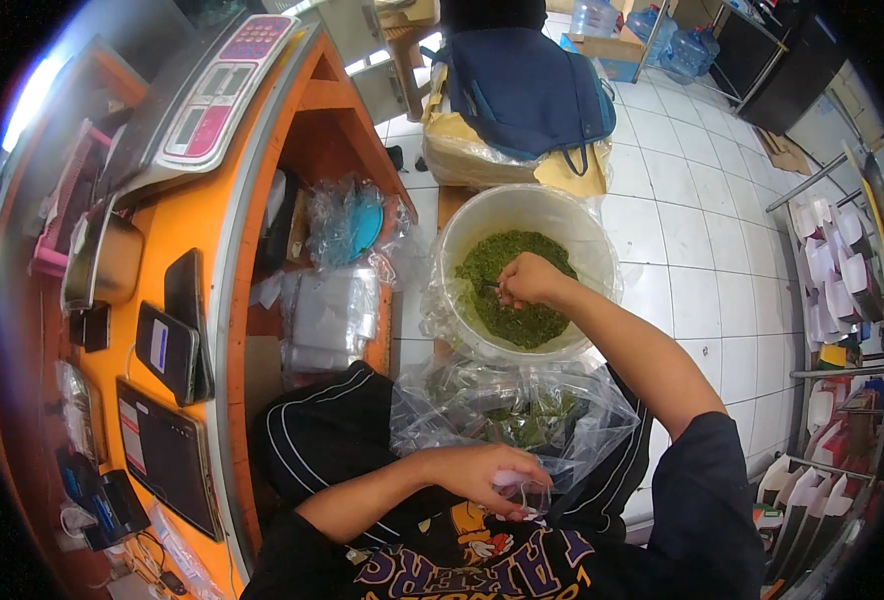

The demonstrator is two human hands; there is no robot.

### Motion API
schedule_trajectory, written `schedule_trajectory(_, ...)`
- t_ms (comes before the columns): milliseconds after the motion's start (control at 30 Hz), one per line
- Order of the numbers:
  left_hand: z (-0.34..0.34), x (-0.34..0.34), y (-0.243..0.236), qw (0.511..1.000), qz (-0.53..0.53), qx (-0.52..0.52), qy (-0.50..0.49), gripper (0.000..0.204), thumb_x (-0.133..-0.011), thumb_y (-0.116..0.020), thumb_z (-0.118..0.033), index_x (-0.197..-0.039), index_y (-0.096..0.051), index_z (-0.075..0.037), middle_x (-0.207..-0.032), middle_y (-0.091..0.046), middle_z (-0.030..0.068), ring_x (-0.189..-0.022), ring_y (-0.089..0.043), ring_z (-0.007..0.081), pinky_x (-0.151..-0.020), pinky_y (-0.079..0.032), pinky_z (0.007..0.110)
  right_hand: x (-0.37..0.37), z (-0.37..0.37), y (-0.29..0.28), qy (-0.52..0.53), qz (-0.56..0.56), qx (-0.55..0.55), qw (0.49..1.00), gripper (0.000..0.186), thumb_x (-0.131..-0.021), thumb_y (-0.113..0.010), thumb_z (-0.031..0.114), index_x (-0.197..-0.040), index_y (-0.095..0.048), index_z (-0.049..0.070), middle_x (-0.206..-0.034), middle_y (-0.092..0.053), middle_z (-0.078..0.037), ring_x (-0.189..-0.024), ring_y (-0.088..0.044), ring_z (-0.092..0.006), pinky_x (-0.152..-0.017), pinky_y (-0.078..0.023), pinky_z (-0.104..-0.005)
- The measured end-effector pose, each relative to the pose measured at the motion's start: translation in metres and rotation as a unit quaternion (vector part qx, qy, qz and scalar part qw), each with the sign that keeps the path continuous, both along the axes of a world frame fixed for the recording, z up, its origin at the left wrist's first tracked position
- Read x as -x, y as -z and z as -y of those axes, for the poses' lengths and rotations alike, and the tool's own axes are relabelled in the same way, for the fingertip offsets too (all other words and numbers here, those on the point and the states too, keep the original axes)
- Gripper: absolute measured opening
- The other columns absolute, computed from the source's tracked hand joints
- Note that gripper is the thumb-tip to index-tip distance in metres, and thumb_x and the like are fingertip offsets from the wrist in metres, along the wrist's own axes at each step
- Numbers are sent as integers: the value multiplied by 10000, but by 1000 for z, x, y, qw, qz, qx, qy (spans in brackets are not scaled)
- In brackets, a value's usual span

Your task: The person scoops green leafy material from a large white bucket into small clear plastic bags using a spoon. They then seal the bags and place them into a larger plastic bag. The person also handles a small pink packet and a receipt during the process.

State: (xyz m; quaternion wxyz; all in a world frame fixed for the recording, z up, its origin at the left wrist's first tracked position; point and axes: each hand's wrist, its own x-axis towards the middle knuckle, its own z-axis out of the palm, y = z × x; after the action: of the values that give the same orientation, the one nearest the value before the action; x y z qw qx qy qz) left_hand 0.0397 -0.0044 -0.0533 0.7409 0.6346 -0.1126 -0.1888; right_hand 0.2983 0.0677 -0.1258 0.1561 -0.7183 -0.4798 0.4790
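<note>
My right hand [527, 282] reaches into a large white plastic tub [587, 228] lined with clear plastic, fingers closed on a dark utensil handle [492, 283] that dips into green, finely chopped material [512, 325]. Over my lap lies a big clear plastic bag [432, 405] with some of the green material inside. At the lower middle, just below that bag, my left hand [487, 480] is wrapped round a small clear container [530, 500]; something pale pink shows among its fingers, too hidden to make out.
An orange counter [167, 360] on the left bears a scale [222, 90], phones and a tablet, with plastic packs on its shelf. A navy bag [522, 95] rests on wrapped stacks beyond the tub. A metal rack [837, 370] of boxes lines the right. Water jugs [692, 50] stand behind.
</note>
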Motion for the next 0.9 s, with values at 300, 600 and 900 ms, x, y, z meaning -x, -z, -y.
schedule_trajectory(300,-47,7,-31,985,34,-61,-157,585,-750,-783,-160,-1271,-543,-46,-1165,-583,90,-1034,-554,177,-854,-453,299,-6,13,-63,140,-68,-4,988,175,-809,-539,90,-774,-696,19,-649,-651,-72,-558,-610,-156,-508,-468,-296)
schedule_trajectory(600,-79,14,-63,913,82,-99,-388,586,-721,-793,-57,-1258,-559,-55,-1147,-592,50,-1057,-548,140,-863,-448,270,-16,31,-94,195,-138,-2,971,133,-815,-567,112,-790,-671,33,-680,-615,-42,-520,-518,-113,-448,-381,-248)
schedule_trajectory(900,-111,-21,-58,758,79,-372,-530,591,-713,-784,-229,-1215,-559,-12,-1164,-597,154,-1078,-583,267,-898,-463,355,-24,55,-138,202,-116,-50,971,135,-815,-589,118,-822,-683,21,-664,-589,-27,-529,-486,-102,-476,-380,-234)
